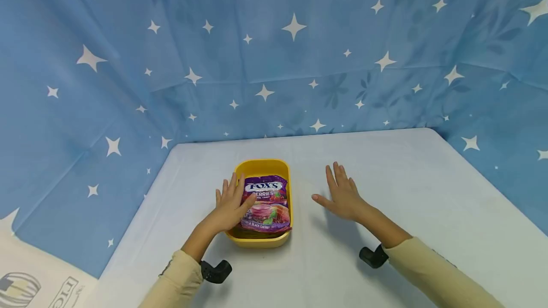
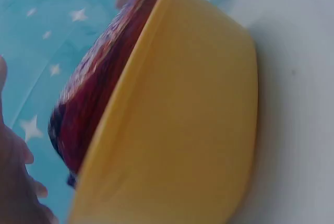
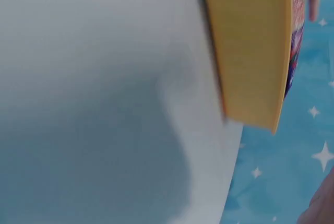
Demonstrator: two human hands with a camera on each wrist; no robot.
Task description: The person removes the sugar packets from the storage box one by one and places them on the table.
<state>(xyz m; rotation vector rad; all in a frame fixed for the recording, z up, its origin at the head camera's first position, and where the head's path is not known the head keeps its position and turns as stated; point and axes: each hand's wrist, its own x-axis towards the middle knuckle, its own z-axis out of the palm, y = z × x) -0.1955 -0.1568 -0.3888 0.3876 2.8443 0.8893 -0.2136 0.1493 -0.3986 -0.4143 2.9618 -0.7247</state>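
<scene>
A yellow plastic tub [image 1: 261, 242] stands on the white table, with a purple Fox's berries candy bag [image 1: 267, 203] lying face up in it. Over the tub's left side is my left hand [image 1: 231, 208], its fingers straight and spread, overlapping the rim and the bag's edge in the head view. My right hand [image 1: 344, 201] hovers to the right of the tub, fingers extended, nothing in it, its shadow on the cloth below. In the left wrist view the tub's wall [image 2: 193, 109] fills the middle, and the bag [image 2: 99, 88] rises above the rim.
A white cloth covers the table [image 1: 385, 170]. Behind and to the left hangs a blue curtain [image 1: 265, 61] with white stars. A pale printed fabric or bag [image 1: 38, 279] shows at the lower left. Each wrist wears a black camera mount [image 1: 216, 271].
</scene>
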